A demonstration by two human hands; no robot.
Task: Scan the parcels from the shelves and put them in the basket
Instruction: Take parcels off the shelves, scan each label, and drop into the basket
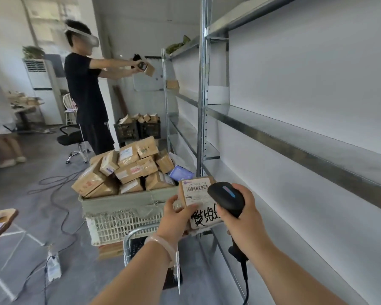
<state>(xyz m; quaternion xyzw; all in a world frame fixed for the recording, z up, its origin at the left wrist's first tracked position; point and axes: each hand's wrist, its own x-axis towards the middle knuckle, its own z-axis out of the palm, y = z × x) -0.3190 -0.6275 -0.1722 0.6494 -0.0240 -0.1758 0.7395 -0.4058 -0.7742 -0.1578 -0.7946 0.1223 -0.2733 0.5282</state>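
1. While the left hand (174, 213) grips the small brown cardboard parcel (198, 199) by its lower left edge, thumb lying on the labelled face, the right hand (244, 219) is wrapped round the handle of a black corded handheld barcode scanner (227, 198). The scanner's head hovers just over the parcel's right side.
2. The parcel is held in the air between the two hands. It is just beside the near right corner of the basket and in front of the grey metal shelving (295, 137). Its white barcode label and black marker scrawl are turned up towards the camera.
3. Judging by the one-handed hold, the box is probably light. The cardboard looks stiff and not slippery, so a pinch across one edge should serve, with the thumb kept clear of the barcode.
4. The basket is a white lattice plastic crate with a grey-green liner folded over its rim (123, 201). It is heaped above that rim with taped brown cardboard boxes (128, 170), and a purple-blue soft pouch (180, 172) lies at the far right. Another parcel would have to rest on top of the pile and might slide off.
5. Farther back, two black plastic crates (136, 128) also hold brown boxes. They stand near another person (86, 89), who handles a box at a shelf.
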